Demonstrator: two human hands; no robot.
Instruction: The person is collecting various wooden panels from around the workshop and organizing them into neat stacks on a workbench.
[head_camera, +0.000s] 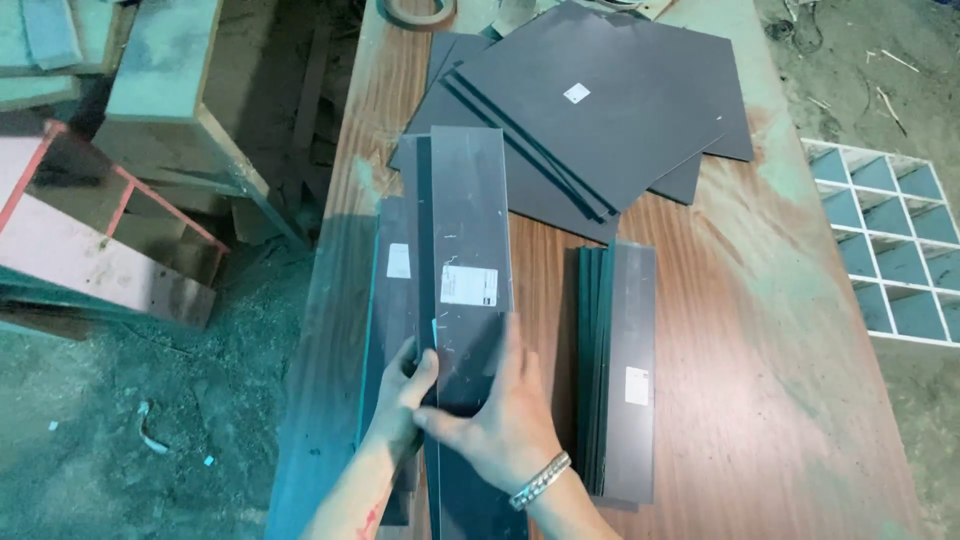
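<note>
On the wooden worktop (760, 350), the top dark narrow strip (470, 260) of the left pile lies under both hands: the left hand (405, 395) curls its fingers around the strip's left edge, while the right hand (505, 415) presses flat and open on its face. A squared-up stack of strips (620, 370) sits just beside, apparently finished; large uncut dark sheets (590, 110) lie beyond. The white gridded crate (890, 240) at right looks empty.
</note>
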